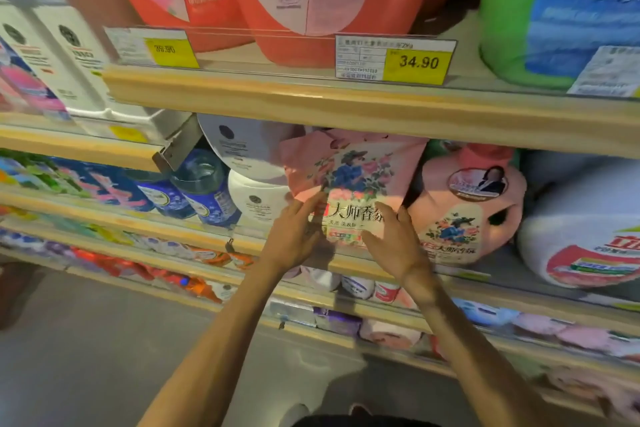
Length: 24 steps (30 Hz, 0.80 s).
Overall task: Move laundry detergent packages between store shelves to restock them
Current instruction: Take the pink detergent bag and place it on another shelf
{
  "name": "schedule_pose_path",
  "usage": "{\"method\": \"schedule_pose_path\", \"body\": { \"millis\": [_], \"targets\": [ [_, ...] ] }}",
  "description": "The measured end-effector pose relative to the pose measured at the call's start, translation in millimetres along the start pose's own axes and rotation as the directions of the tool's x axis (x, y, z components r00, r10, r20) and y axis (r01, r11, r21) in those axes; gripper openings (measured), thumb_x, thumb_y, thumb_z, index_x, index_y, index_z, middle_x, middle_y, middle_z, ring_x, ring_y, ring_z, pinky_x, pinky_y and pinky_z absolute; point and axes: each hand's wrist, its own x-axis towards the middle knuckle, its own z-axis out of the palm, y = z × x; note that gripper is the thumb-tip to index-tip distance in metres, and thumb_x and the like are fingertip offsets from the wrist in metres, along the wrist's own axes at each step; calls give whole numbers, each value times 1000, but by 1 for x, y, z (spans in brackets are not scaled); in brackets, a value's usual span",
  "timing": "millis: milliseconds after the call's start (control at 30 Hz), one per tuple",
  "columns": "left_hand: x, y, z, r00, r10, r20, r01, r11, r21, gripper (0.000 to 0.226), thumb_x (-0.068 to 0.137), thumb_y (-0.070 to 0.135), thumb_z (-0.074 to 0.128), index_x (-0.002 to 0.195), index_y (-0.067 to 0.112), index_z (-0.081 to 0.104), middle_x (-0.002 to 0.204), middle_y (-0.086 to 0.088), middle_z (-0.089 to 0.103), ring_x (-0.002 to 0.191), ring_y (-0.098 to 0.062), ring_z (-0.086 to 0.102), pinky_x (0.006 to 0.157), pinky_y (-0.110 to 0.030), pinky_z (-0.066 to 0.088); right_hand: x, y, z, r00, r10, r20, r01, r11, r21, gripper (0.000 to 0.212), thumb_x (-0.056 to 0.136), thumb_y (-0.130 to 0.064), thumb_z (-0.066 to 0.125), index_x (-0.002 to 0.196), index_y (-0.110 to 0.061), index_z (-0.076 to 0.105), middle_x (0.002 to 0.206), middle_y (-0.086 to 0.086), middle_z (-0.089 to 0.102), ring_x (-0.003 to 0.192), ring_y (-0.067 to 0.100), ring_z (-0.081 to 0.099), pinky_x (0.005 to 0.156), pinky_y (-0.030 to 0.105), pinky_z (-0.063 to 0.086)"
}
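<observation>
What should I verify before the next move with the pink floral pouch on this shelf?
1. Both hands at the pouch: ok. The left hand and right hand lie on the front of the pink floral pouch, fingers fairly straight.
2. Secure grip for lifting: not ok. Neither hand curls round the pouch.
3. Headroom: cannot tell. The pouch top is tucked behind the upper shelf edge.
4. Side room: not ok. The pink bottle and the white bottles crowd it on either side.
5. Space behind the pouch: cannot tell, hidden.
</observation>
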Motion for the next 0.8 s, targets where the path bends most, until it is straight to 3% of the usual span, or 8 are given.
{"method": "schedule_pose_path", "body": {
  "millis": [133,267,400,467,567,667,800],
  "targets": [
    [11,-7,0,999,48,-6,-48,993,-107,69,90,14,66,148,33,36,140,-4,56,112,-28,64,90,-48,57,8,1,8,997,51,-55,-44,991,130,62,91,-18,64,148,-21,40,141,12,41,129,29,46,105,30,35],
    [15,-15,-1,994,57,-93,-67,991,-113,48,99,25,58,146,31,45,138,5,62,106,-25,69,84,-43,59,8,11,15,995,27,-98,-7,981,192,62,91,-10,64,146,-25,42,143,6,43,130,22,46,101,22,31],
    [16,-16,-8,987,60,-151,-85,983,-165,43,103,43,36,137,25,56,119,-1,73,92,-26,72,72,-41,59,3,10,19,988,0,-158,38,970,239,62,88,-12,69,145,-23,46,139,7,45,129,23,48,110,34,36],
    [16,-18,-15,983,36,-180,-74,976,-207,43,103,42,35,131,23,61,112,-5,75,89,-28,73,71,-42,58,-4,8,21,976,-58,-211,111,961,252,61,86,-15,72,143,-17,48,137,5,47,128,20,49,112,38,37],
    [9,-19,-26,973,24,-231,-84,964,-252,41,102,40,37,128,22,63,112,-3,75,91,-27,72,74,-43,58,-14,2,18,938,-176,-300,252,939,235,62,84,-29,70,139,-7,51,131,-2,50,127,18,50,110,24,36],
    [3,-15,-45,957,7,-291,-119,922,-369,45,105,45,33,120,17,66,106,1,73,90,-17,69,72,-37,56,-22,-10,4,908,-225,-353,318,920,230,59,85,-21,74,138,-12,51,130,-5,51,126,12,49,104,8,31],
    [-4,-6,-70,950,-135,-281,-93,737,-669,25,105,14,42,111,12,66,94,6,69,84,-8,64,71,-30,49,-39,-22,-12,910,-208,-359,294,933,206,64,80,-16,79,137,-25,51,130,-10,49,124,3,44,100,11,30]
  ]
}}
